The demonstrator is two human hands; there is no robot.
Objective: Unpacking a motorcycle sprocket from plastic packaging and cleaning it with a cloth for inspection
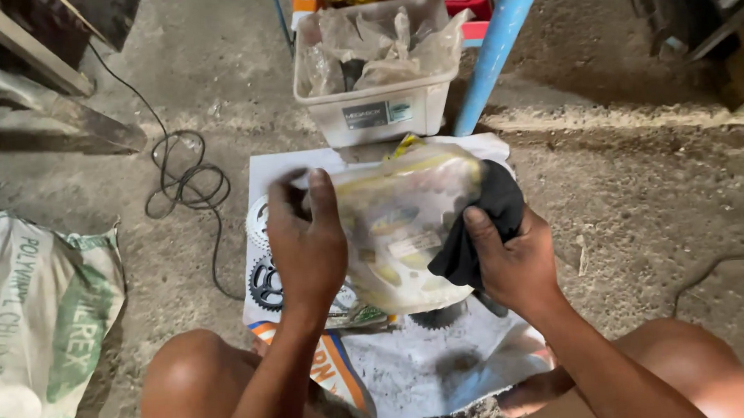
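The left hand (pixel 307 242) gripped one side of a clear plastic bag (pixel 402 224), its fingers closed on the edge. The right hand (pixel 515 261) held the other side, its fingers closed on the bag and on a black cloth (pixel 491 220) pressed against it. The bag was up in the air between both hands, above a white sheet (pixel 414 368) spread on the floor. Two toothed wheels (pixel 265 284) lay on the sheet just beside the left hand. A white tub (pixel 384 107) full of crumpled plastic stood behind the sheet, near a blue pole (pixel 499 41). A big sack (pixel 38 320) lay well off to the left.
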